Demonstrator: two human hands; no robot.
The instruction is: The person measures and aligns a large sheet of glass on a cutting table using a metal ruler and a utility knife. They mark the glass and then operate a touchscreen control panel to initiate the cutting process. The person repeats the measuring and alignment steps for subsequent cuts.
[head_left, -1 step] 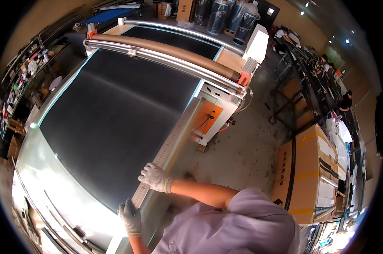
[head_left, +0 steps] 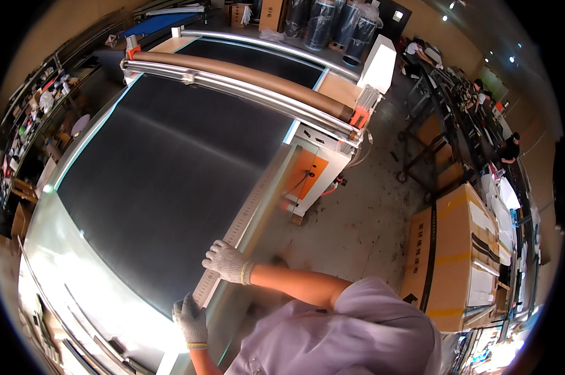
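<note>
Gloved right hand [head_left: 227,261] on ruler [head_left: 244,219]

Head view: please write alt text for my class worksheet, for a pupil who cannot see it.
A person's gloved right hand rests on a long ruler along the right edge of a black sheet; the gloved left hand is at the ruler's near end. Beyond, a brown roller spans the sheet.

Knit gloves on both hands. Right hand [head_left: 227,261] on long graduated ruler [head_left: 252,203], left hand [head_left: 190,322] at its near end. Ruler lies along right edge of black sheet [head_left: 164,181]. Brown roller [head_left: 251,83] spans beyond; cardboard box [head_left: 448,262] at right.
</note>
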